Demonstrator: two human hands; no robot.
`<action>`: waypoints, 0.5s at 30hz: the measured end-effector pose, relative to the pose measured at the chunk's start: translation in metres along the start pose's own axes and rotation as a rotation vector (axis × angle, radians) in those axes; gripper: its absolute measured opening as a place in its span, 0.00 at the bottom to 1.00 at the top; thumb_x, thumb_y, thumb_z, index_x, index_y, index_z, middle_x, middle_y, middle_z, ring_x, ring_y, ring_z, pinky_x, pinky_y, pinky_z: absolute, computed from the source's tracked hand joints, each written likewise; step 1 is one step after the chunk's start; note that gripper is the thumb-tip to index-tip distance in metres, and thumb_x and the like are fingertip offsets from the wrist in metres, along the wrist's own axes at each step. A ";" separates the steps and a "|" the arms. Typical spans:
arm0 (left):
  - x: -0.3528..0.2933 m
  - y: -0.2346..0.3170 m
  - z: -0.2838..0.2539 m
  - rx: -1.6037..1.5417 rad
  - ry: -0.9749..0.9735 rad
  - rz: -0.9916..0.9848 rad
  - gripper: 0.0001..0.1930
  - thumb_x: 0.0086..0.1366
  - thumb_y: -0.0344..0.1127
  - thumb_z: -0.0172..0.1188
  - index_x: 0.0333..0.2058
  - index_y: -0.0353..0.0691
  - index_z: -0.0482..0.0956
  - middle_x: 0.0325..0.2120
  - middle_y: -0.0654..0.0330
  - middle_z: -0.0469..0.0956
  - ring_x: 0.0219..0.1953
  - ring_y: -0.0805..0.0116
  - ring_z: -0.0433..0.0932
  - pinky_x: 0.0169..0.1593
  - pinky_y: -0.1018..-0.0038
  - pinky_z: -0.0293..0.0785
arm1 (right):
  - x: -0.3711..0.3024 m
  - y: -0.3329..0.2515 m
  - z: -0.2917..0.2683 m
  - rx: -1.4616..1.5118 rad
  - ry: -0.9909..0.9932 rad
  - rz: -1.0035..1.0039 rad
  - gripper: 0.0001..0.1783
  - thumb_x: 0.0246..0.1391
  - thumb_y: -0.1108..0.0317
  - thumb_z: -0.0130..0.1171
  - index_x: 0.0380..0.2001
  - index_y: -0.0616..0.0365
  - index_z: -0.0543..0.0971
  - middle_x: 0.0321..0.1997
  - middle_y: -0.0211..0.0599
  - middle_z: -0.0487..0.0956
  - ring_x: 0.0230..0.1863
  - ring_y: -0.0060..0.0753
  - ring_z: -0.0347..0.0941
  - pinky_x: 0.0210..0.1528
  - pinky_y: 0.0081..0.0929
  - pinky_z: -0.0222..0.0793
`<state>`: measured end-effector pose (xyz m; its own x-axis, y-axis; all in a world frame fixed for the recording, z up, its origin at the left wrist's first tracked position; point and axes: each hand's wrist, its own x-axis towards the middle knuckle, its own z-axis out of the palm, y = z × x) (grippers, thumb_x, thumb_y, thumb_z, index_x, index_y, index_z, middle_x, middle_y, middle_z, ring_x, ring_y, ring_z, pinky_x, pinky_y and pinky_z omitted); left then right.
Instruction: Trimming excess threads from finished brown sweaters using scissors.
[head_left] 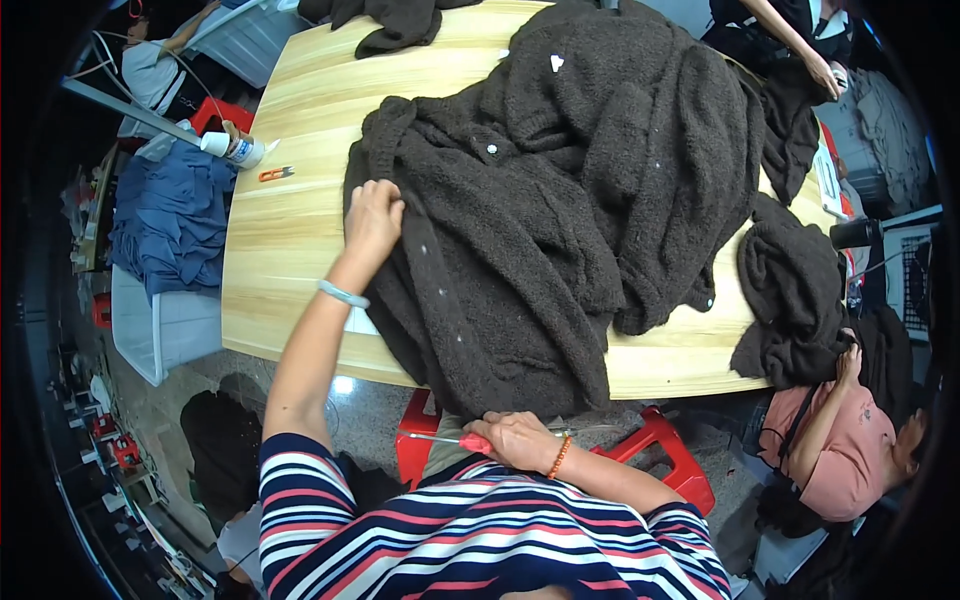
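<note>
Striped in navy, white and coral, the person's shirt [480, 535] filled the bottom edge, nearest the camera. Beyond it spread a pale wood-grain table [310, 100], and across its middle lay a large heap of fuzzy dark brown garment cloth [520, 230], its near end hanging over the front edge. Left of the table, a whitish plastic bin [170, 335] held blue cloth [175, 225]. At the lower right, a co-worker in pink [835, 450] had one hand on a smaller dark brown bundle [795, 300] at the table's corner. A red stool [660, 465] stood partly hidden below the front edge. The right hand [515, 440], by the near hem, was closed around a red-handled tool [475, 442] with a thin metal shaft pointing left. The left hand [375, 205] rested on the garment's left side, fingers curled narrow; whether they pinched the cloth could not be told. Near the table's left edge were a white bottle [245, 152] and, smaller still, orange snips [277, 173].
</note>
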<state>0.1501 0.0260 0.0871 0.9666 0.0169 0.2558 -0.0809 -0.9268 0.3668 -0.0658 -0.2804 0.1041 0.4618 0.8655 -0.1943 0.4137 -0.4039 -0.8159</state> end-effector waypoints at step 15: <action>-0.150 0.048 0.023 -0.024 -0.228 0.075 0.34 0.57 0.40 0.68 0.61 0.39 0.67 0.66 0.47 0.57 0.69 0.42 0.53 0.68 0.52 0.52 | -0.009 0.022 -0.062 0.040 0.398 0.255 0.19 0.55 0.55 0.61 0.43 0.57 0.77 0.29 0.47 0.81 0.31 0.50 0.80 0.36 0.40 0.75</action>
<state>0.0070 -0.0299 0.0463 0.9874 -0.1395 0.0754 -0.1577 -0.9128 0.3767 -0.0122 -0.3155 0.1213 0.8125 0.5564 -0.1739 0.2209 -0.5701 -0.7913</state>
